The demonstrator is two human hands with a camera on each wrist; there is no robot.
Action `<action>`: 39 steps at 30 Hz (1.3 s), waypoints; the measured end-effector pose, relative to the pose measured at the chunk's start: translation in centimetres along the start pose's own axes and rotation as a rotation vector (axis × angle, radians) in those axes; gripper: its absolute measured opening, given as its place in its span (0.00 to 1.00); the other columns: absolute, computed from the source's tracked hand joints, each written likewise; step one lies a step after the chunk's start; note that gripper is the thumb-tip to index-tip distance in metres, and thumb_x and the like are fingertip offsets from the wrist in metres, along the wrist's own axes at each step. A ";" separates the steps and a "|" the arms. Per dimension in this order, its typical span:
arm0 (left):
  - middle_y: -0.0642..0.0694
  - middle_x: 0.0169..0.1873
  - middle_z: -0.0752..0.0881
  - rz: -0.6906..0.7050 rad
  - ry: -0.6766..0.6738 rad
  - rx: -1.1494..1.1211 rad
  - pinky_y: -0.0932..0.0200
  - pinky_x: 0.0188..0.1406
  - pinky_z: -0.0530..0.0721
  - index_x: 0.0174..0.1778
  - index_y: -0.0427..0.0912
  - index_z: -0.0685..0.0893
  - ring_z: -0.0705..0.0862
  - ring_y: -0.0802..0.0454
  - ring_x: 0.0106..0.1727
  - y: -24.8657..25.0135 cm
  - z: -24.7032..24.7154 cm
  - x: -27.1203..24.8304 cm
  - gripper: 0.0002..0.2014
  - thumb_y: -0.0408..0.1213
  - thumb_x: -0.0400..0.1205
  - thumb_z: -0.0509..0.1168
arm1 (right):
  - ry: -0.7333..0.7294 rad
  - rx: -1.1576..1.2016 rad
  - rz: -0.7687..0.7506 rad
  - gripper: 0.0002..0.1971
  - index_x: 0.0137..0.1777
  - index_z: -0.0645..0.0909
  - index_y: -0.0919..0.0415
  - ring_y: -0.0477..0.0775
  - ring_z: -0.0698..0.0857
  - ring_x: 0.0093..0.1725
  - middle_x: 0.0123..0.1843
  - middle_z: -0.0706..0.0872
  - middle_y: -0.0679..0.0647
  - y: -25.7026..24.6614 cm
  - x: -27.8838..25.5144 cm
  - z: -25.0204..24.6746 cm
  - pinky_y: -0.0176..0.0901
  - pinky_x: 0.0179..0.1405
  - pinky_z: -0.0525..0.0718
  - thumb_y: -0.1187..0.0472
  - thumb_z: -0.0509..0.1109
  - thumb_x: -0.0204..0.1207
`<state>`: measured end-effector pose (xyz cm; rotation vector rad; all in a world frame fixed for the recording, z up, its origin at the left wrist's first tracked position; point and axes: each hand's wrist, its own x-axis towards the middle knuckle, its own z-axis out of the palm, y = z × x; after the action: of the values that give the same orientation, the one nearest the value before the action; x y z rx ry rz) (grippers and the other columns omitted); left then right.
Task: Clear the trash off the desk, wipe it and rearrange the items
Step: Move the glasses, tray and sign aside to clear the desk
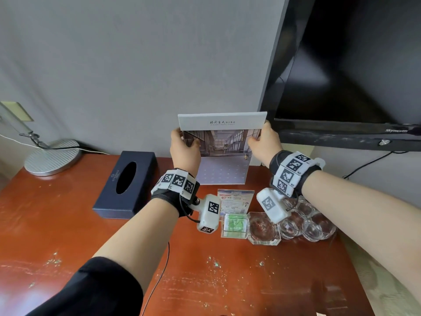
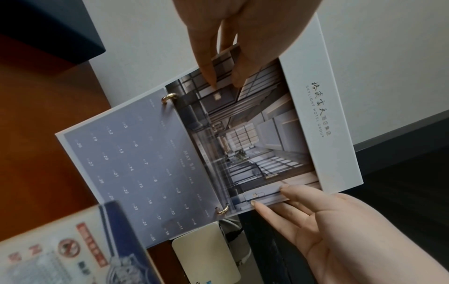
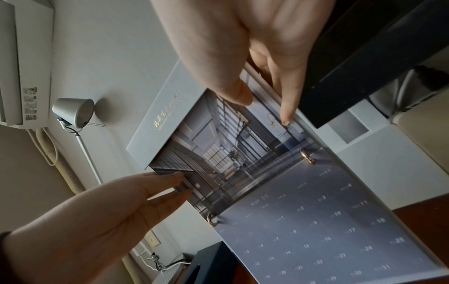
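From the head view, you hold the calendar (image 1: 222, 147) upright at the back of the desk (image 1: 68, 224), against the wall, with its foot on the wood. Your left hand (image 1: 183, 149) pinches its left edge and your right hand (image 1: 264, 142) its right edge, thumbs on the front. Left of the calendar lies the tissue box (image 1: 126, 185), and beyond that the lamp (image 1: 52, 159). In front of the calendar stand a sign (image 1: 234, 201), a green packet holder (image 1: 234, 225), an ashtray (image 1: 264, 228) and glasses (image 1: 307, 222). The TV (image 1: 355, 71) hangs to its right.

The left wrist view adds what the head view blurs: gold rings (image 2: 170, 97) binding a hotel photo page above a May date grid. Your left fingers (image 2: 206, 63) clamp the photo page's edge; your right fingers (image 2: 279, 203) lie nearly straight along the opposite edge.

The right wrist view alone shows the lamp's shade (image 3: 73, 112) and an air conditioner (image 3: 24, 63) on the wall left of the calendar.
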<state>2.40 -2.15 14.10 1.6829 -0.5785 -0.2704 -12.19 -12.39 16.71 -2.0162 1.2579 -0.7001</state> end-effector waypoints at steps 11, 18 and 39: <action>0.52 0.47 0.77 -0.049 -0.098 0.048 0.64 0.49 0.73 0.68 0.36 0.71 0.77 0.54 0.50 -1.7 4.4 -1.3 0.21 0.28 0.80 0.65 | -0.018 -0.030 0.083 0.21 0.73 0.65 0.67 0.61 0.80 0.67 0.68 0.80 0.63 5.3 1.0 -1.3 0.39 0.57 0.78 0.68 0.63 0.82; 0.51 0.50 0.78 -0.037 -0.160 0.078 0.64 0.50 0.73 0.69 0.37 0.72 0.78 0.54 0.51 -1.7 5.7 -1.3 0.21 0.29 0.80 0.65 | -0.003 -0.071 0.114 0.21 0.73 0.65 0.68 0.59 0.81 0.63 0.66 0.80 0.62 6.4 0.5 -2.3 0.37 0.49 0.76 0.67 0.62 0.82; 0.49 0.40 0.79 0.094 -0.301 0.196 0.71 0.30 0.67 0.55 0.34 0.79 0.76 0.54 0.39 -0.6 7.6 -2.1 0.08 0.31 0.83 0.60 | 0.015 -0.150 0.162 0.19 0.69 0.67 0.66 0.61 0.83 0.52 0.59 0.82 0.61 8.4 1.2 -4.6 0.51 0.52 0.82 0.62 0.63 0.80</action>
<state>-2.88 -7.46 11.76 1.8107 -0.9311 -0.4134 -19.77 -17.37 13.41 -2.0020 1.5024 -0.5589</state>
